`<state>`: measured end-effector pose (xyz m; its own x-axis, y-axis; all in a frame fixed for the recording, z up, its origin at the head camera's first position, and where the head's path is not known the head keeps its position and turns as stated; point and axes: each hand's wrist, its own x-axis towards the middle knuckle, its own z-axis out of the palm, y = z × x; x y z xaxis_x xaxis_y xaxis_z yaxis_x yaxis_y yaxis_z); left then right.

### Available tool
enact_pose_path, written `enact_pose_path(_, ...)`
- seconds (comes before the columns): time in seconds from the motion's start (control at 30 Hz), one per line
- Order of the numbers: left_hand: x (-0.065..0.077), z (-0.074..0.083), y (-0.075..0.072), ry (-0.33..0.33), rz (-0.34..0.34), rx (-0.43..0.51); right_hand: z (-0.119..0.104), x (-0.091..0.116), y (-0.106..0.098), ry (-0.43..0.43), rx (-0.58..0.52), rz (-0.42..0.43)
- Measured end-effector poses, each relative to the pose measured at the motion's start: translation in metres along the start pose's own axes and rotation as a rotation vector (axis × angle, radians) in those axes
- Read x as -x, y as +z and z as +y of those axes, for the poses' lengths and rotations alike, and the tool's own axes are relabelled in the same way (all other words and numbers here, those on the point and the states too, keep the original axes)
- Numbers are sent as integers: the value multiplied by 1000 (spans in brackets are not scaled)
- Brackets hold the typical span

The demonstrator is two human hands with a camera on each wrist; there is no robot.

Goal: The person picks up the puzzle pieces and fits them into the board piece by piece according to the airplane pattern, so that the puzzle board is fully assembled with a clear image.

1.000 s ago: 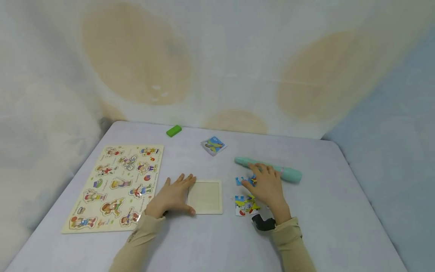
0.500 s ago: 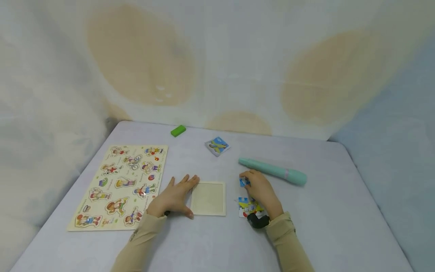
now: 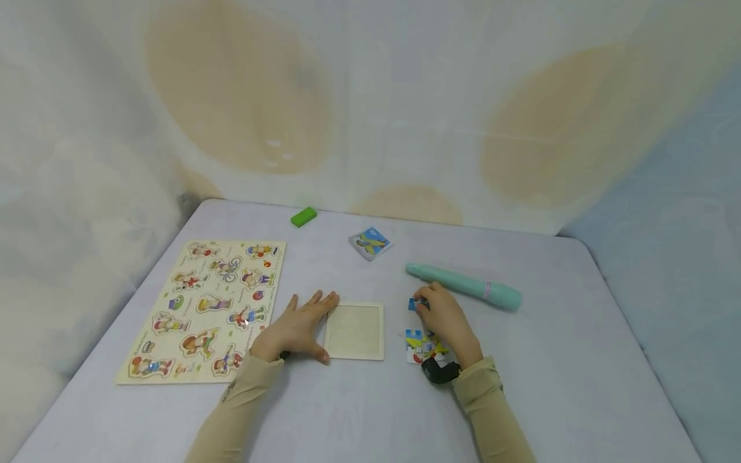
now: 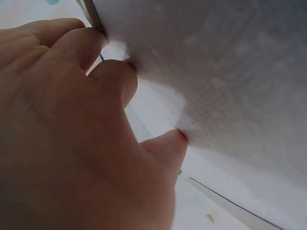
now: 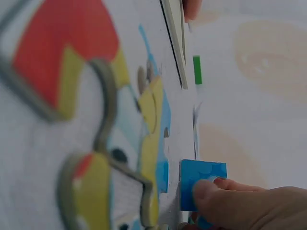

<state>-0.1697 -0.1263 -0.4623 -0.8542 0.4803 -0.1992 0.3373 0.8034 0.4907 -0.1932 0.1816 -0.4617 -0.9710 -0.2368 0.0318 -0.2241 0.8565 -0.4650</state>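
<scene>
My left hand (image 3: 297, 326) lies with spread fingers on the table, fingertips and thumb right at the left edge of a shallow square wooden puzzle tray (image 3: 354, 331). In the left wrist view the left hand (image 4: 81, 129) has its fingertips on the white cloth. Right of the tray, my right hand (image 3: 447, 318) pinches a blue jigsaw piece (image 3: 412, 304) between thumb and fingers. The right wrist view shows that blue piece (image 5: 204, 170) standing on edge. Close in front of the right hand lie several printed jigsaw pieces (image 3: 422, 350), partly hidden by it.
A large picture board (image 3: 202, 315) with cartoon children lies at the left. Behind the tray are a small picture card (image 3: 371, 243) and a green block (image 3: 303, 217). A mint-green tube-shaped case (image 3: 469, 285) lies just beyond the right hand.
My right hand has come down from above the pieces, drawn back from the mint-green case and pinched the blue jigsaw piece. The left hand stays at the tray. The head view has shifted slightly.
</scene>
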Motion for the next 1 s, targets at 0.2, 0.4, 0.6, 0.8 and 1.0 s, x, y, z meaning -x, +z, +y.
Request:
enact_pose_path(0.2, 0, 0, 0, 6, -2, 27, -3, -2, 0, -22, -48, 44)
enact_pose_path(0.4, -1, -2, 0, 10, 0, 13, -13, -2, -1, 11, -152, 33)
enact_pose_path(0.6, -1, -2, -1, 12, -2, 13, -23, -5, 1, 53, -217, 37)
enact_pose_path(0.8, -2, -3, -1, 10, -2, 21, -30, -8, 6, 51, -296, 1)
enact_pose_path(1.0, -2, -4, 1, 5, -11, 23, -33, -11, 16, 34, -373, -36)
